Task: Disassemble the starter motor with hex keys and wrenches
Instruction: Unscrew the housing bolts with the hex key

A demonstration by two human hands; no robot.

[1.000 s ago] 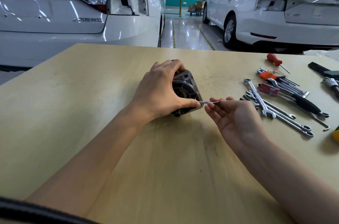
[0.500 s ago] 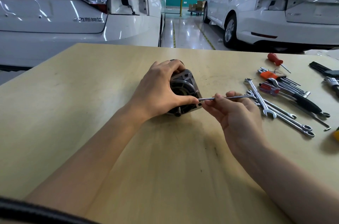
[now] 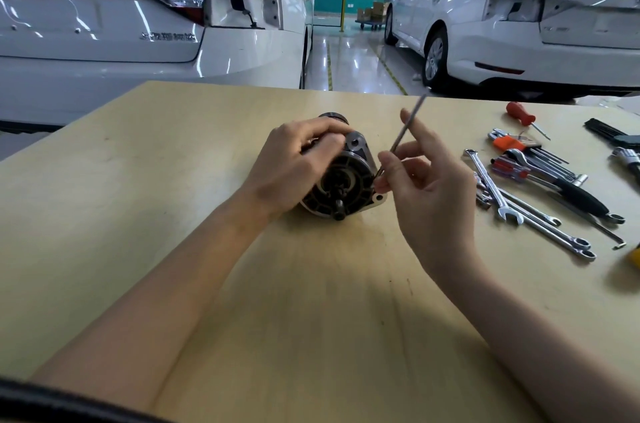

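Note:
The starter motor [image 3: 346, 185] lies on its side in the middle of the wooden table [image 3: 173, 215], its dark round end cover facing me. My left hand [image 3: 294, 163] grips the motor's body from the left and top. My right hand [image 3: 426, 187] pinches a long thin metal bolt [image 3: 407, 126] between thumb and fingers. The bolt stands tilted up and to the right, and its lower end is beside the motor's right edge.
Several combination wrenches [image 3: 512, 201] lie to the right of my right hand. Behind them are an orange-cased hex key set [image 3: 512, 144], a red screwdriver [image 3: 521, 114] and a black-handled ratchet [image 3: 581, 197]. Two white cars stand beyond the table's far edge.
The long bolt came out of the motor sideways to the right, then my right hand swung it upright. My left hand shifted its grip and uncovered the end cover.

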